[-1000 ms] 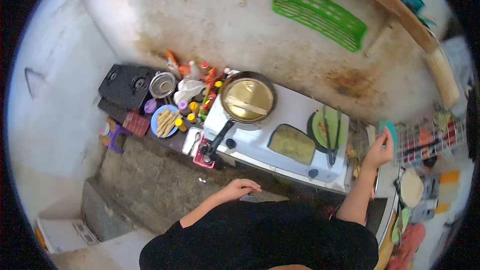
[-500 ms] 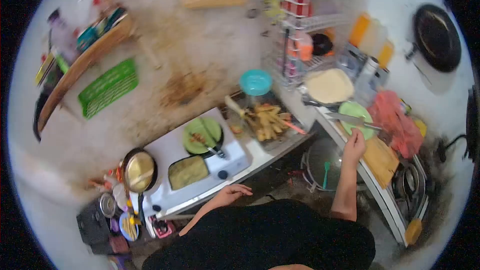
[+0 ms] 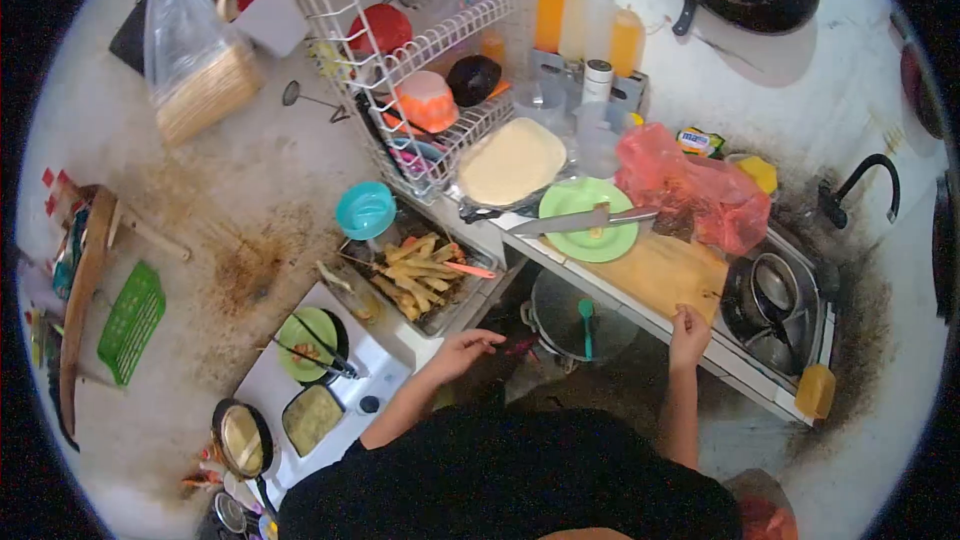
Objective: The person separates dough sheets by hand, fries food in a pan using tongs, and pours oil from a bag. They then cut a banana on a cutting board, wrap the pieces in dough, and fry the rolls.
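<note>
My left hand [image 3: 466, 350] hangs in front of the counter, fingers stretched out and nothing in them, nearest to a metal tray of fried rolls [image 3: 420, 275]. At the front edge of the wooden cutting board [image 3: 650, 275], my right hand [image 3: 689, 336] has its fingers drawn together in a pinch. Whether something small is between them I cannot make out. Behind the board's left end sits a green plate [image 3: 580, 248] with a bit of food, and a knife [image 3: 590, 221] lies across it. A stack of pale wrappers [image 3: 512, 162] is beside the plate.
On the left, a white stove [image 3: 385, 380] bears a green plate with tongs [image 3: 310, 345] and a frying pan [image 3: 242, 440]. A red plastic bag [image 3: 690, 185] lies behind the board. Pans [image 3: 765, 290] fill the sink at right. A pot [image 3: 560, 305] stands below the counter.
My view has swung to the right. My right hand has moved away from the knife and plate to the board's front edge. My left hand stays stretched out.
</note>
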Motion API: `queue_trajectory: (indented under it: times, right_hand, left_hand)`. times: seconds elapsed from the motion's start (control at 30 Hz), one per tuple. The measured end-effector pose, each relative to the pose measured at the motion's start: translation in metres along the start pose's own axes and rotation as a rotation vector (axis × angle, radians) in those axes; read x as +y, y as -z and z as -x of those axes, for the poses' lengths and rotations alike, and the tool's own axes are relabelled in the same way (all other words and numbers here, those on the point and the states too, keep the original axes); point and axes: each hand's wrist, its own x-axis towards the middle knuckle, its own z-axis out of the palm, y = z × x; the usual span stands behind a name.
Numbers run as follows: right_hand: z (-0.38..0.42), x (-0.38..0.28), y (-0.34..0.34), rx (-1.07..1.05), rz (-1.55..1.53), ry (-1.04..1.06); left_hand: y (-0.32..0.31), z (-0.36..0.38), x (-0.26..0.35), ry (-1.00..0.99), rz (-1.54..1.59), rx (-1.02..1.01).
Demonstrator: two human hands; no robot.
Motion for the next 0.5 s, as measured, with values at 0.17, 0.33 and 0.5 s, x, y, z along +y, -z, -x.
queue_trajectory:
  times: [0.17, 0.33, 0.5]
  right_hand:
    - [-0.009, -0.005, -0.015, -0.097, -0.013, -0.04]
    - [-0.025, -0.048, -0.062, -0.073, 0.224, 0.067]
    - [-0.101, -0.057, -0.125, -0.301, 0.575, 0.621]
  left_hand:
    - [0.03, -0.039, 0.005, -0.03, 0.02, 0.108]
    - [0.061, -0.091, 0.001, -0.126, 0.083, 0.122]
    - [0.085, -0.15, 0.001, -0.114, 0.174, -0.019]
